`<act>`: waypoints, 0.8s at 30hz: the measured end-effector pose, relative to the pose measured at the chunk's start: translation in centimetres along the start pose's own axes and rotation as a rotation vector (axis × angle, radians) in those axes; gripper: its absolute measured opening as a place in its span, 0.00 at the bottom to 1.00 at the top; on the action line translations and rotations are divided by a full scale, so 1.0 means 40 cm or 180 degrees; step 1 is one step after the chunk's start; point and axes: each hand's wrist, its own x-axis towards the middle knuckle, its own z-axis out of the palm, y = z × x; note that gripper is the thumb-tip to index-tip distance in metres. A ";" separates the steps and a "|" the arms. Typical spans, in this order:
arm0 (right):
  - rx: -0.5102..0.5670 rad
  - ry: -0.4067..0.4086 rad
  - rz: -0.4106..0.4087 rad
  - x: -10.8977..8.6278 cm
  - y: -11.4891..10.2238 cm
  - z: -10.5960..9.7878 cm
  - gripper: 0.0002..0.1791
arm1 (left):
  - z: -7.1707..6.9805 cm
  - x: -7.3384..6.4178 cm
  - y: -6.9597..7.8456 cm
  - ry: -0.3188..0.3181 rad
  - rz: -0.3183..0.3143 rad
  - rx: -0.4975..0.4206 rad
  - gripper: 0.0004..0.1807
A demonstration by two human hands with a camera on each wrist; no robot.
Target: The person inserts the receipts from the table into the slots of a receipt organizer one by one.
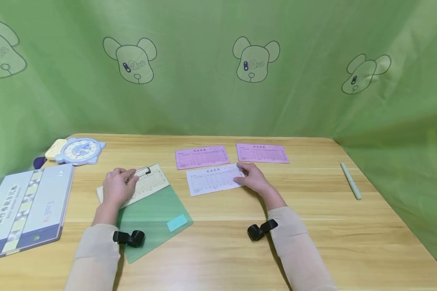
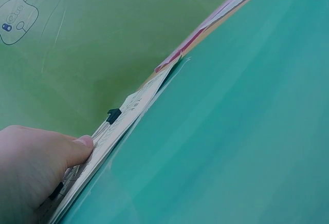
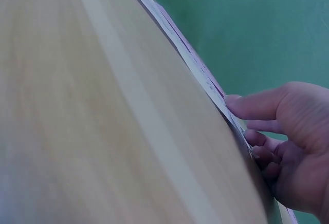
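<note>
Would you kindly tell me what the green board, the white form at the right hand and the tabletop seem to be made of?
The green board looks like smooth plastic, from its even colour and clean edges. The white form seems matte paper: thin and printed. The tabletop shows grain and some sheen: wood or wood-look laminate.

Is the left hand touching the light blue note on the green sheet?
No; the head view shows the left hand on the clipped forms, well apart from the light blue note.
</note>
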 end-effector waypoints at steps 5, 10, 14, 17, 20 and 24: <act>-0.0415 0.0000 0.0037 0.001 -0.008 0.005 0.36 | 0.000 0.000 0.001 -0.0010 -0.0013 -0.0006 0.19; -0.0471 -0.0005 0.0162 0.004 -0.010 0.009 0.36 | -0.001 0.001 0.001 -0.0032 -0.0043 -0.0016 0.19; -0.0490 0.0041 0.0172 0.002 -0.012 0.009 0.34 | 0.000 0.002 0.002 -0.0024 -0.0042 -0.0019 0.19; -0.0475 0.0073 0.0187 0.000 -0.015 0.011 0.32 | 0.000 0.002 0.001 -0.0025 -0.0043 -0.0011 0.19; -0.0484 0.0106 0.0167 -0.002 -0.015 0.014 0.30 | 0.000 0.002 0.001 -0.0040 -0.0051 -0.0010 0.19; -0.0492 0.0171 0.0059 -0.003 -0.012 0.017 0.28 | 0.000 0.001 0.001 -0.0046 -0.0063 -0.0017 0.19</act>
